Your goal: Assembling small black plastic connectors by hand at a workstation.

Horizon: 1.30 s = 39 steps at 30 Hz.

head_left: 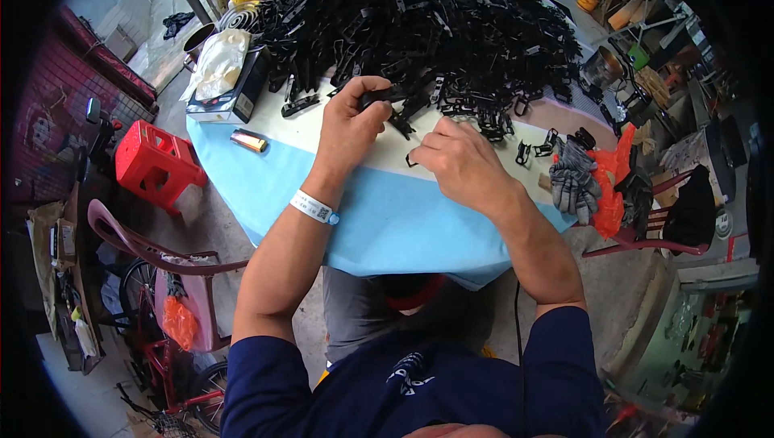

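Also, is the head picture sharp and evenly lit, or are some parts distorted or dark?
Head view: soft daylight, no hard shadows; left hand and right hand are sharp; the table edge bends from fisheye distortion; the black clip pile loses detail; corners fall to black.

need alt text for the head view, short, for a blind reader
Seen from above, a person's left hand pinches a small black plastic clip while the right hand rests on a round table covered in light blue cloth. A big heap of black plastic clips fills the table's far side; grey work gloves lie at its right edge.
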{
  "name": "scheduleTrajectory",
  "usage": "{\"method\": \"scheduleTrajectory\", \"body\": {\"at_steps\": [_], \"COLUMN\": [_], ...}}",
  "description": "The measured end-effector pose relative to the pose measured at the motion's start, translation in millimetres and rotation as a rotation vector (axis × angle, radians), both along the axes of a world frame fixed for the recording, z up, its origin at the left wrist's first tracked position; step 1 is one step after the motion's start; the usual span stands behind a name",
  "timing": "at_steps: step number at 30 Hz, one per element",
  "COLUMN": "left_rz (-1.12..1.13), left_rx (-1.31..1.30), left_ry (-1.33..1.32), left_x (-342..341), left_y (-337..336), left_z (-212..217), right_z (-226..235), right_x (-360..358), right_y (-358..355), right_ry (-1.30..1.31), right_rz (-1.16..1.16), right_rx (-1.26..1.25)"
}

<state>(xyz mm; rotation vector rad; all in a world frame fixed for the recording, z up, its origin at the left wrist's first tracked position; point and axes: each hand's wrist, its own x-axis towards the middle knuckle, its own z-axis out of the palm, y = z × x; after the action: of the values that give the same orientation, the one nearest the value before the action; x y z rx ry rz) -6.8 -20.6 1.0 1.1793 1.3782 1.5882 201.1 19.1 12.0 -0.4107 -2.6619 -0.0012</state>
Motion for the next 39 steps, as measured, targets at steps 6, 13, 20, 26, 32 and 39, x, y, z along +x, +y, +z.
{"method": "scheduleTrajectory", "body": {"at_steps": [6, 13, 20, 26, 32, 39], "left_rz": [-0.019, -0.071, -0.177, -0.279, -0.299, -0.281], "left_rx": [0.034, 0.020, 0.040, 0.017, -0.003, -0.062], "left_ry": [-0.011, -0.011, 0.053, -0.016, 0.006, 0.021], "left_x": [1.7, -0.7, 6.2, 17.1, 12.3, 13.8], "left_y": [5.6, 4.3, 1.9, -2.9, -5.3, -6.9], "left_z": [-3.3, -9.9, -13.7, -6.1, -5.3, -1.2], "right_z": [1.1, 4.2, 0.4, -8.7, -9.1, -7.2], "right_x": [-0.3, -8.4, -0.6, 3.7, -2.3, -1.1], "right_y": [-2.6, -5.6, 7.9, 31.0, 25.2, 32.1], "right_ry": [-0.014, 0.204, 0.692, 0.847, 0.746, 0.642], "right_rz": [-0.011, 0.034, 0.088, 0.106, 0.033, -0.028], "right_rx": [0.030, -0.056, -0.640, -0.858, -0.855, -0.565]}}
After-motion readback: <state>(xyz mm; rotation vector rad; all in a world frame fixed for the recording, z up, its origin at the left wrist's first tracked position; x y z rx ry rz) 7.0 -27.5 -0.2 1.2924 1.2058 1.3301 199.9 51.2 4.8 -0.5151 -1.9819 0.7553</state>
